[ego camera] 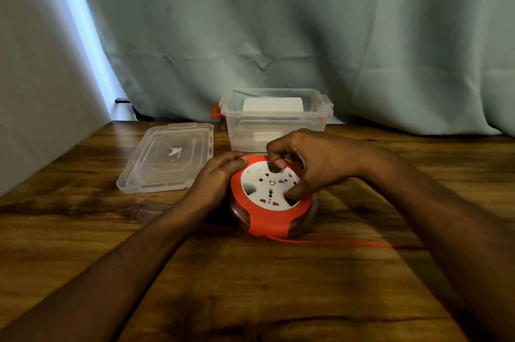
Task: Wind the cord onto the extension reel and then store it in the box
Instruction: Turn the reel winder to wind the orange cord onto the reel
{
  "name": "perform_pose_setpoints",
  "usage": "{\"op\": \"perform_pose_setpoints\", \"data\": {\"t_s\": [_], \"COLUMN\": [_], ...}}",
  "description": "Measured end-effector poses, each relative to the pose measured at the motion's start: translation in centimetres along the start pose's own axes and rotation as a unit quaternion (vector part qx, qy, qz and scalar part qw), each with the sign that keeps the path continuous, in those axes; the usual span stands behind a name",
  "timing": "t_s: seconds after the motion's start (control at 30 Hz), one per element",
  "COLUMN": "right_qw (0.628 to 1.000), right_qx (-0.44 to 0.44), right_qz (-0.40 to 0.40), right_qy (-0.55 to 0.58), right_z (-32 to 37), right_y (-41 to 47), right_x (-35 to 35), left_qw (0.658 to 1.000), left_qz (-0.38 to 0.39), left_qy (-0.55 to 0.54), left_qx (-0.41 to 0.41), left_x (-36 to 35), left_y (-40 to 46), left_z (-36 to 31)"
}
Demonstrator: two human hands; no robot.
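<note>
A round extension reel (pixel 271 212) with an orange rim and a white socket face lies flat on the wooden table (pixel 250 286). My left hand (pixel 216 175) rests against its left edge with fingers laid along the rim. My right hand (pixel 303 163) sits on top, with curled fingers and thumb dug into recesses of the white face. An orange cord (pixel 348 243) runs from the reel's front to the right along the table, under my right forearm. The clear plastic box (pixel 276 118) stands open just behind the reel.
The box's clear lid (pixel 167 157) lies flat on the table to the left of the box. An orange latch (pixel 215 110) shows on the box's left side. A grey-green curtain (pixel 278 34) hangs behind the table.
</note>
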State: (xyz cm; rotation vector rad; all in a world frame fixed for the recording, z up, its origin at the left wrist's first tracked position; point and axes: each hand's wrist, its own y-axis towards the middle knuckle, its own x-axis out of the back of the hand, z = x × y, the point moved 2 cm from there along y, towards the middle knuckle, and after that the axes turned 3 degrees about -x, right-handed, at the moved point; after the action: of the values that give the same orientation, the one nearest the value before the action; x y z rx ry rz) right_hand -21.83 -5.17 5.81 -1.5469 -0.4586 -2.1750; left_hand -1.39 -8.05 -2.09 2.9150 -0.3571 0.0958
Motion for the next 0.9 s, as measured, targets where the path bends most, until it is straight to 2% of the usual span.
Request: {"op": "perform_pose_setpoints", "data": {"t_s": [0.57, 0.8, 0.9], "right_qw": [0.993, 0.993, 0.996], "right_qx": [-0.021, -0.003, 0.017], "right_qz": [-0.031, -0.047, -0.068], "right_qy": [-0.115, -0.108, -0.053], "right_z": [1.6, 1.6, 1.2], "right_y": [0.5, 0.5, 0.1], "right_x": [-1.4, -1.1, 0.2], "left_qw": [1.0, 1.0, 1.0], "left_qz": [-0.007, -0.005, -0.008], "left_qy": [-0.012, -0.012, -0.018], "left_qx": [-0.001, 0.0, 0.005], "left_x": [-0.2, -0.1, -0.1], "left_y": [-0.3, -0.4, -0.4], "left_z": [-0.2, -0.5, -0.4]}}
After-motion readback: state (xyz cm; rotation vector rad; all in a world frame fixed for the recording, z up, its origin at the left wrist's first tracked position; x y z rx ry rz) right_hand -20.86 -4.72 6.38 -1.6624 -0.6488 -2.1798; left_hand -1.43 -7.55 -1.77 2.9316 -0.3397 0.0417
